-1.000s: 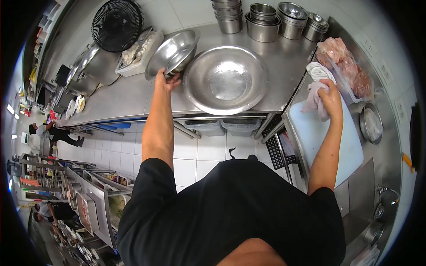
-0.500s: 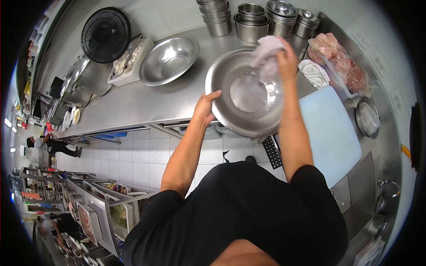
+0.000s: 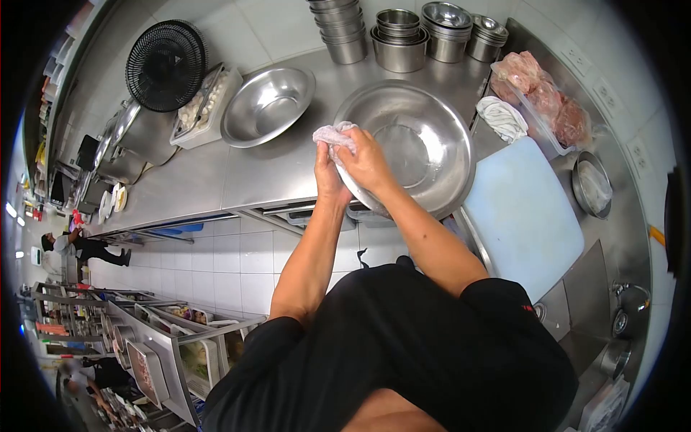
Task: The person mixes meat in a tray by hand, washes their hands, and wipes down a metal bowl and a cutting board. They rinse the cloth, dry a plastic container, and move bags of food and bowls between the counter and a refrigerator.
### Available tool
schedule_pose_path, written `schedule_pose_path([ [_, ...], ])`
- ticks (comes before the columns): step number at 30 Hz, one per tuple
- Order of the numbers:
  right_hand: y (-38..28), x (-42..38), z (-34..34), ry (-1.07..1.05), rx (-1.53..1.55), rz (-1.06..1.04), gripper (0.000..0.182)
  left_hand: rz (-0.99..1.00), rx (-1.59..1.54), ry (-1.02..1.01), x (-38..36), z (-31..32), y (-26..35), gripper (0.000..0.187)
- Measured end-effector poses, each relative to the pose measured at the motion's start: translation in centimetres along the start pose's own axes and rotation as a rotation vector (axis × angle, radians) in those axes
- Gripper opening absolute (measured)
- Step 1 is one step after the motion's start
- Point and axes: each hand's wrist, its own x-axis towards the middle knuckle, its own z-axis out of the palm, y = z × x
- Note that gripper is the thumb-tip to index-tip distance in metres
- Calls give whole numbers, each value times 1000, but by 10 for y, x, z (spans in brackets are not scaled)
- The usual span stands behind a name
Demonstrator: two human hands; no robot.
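Observation:
A large steel bowl (image 3: 440,147) is in front of me at the counter's front edge, its inside shiny. At its left rim, a pale pinkish cloth (image 3: 332,134) is bunched between my two hands. My right hand (image 3: 367,162) is closed on the cloth from the right, fingers curled over it. My left hand (image 3: 330,176) grips the cloth from the left with the thumb up. Its other fingers are largely hidden behind the cloth and rim.
Left of the bowl sits another steel bowl (image 3: 270,104), then a tub of pale round food (image 3: 205,104) and a black fan (image 3: 165,65). Steel pots (image 3: 399,54) line the back. To the right are a folded white cloth (image 3: 502,119), bagged meat (image 3: 547,101) and a light-blue board (image 3: 525,212).
My right hand has brought the cloth from the bowl's far right side to its left rim. My left hand has left its hold on the rim and now grips the cloth.

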Motion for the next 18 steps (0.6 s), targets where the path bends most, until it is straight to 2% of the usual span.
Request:
schedule_pose_path([
  [3,21,-6,-1,4,-21,-4,31,-10,-101,-58,0,-4,-9,60],
  [4,28,-10,0,-5,-22,19,32,-74,-126,25,-1,-1,-9,60],
  [5,36,-14,-1,-12,-23,44,32,-122,-116,-49,4,-11,-9,56],
  [7,20,-27,-31,-274,-165,216,33,-215,-103,-203,22,-38,-9,50],
  [8,16,-35,-49,-412,-233,306,34,-271,77,163,17,-16,-6,34],
  [10,35,-35,-93,-608,-365,257,34,-179,241,184,15,-3,-3,31],
  [12,53,-7,-138,-654,-678,395,34,-124,343,189,11,4,0,32],
  [14,97,16,-159,-21,-544,463,38,-118,383,161,8,14,2,36],
  [16,136,34,-146,263,-396,189,46,-81,436,153,9,20,-1,37],
  [18,139,42,-96,276,-293,233,48,-19,504,176,9,21,-9,34],
])
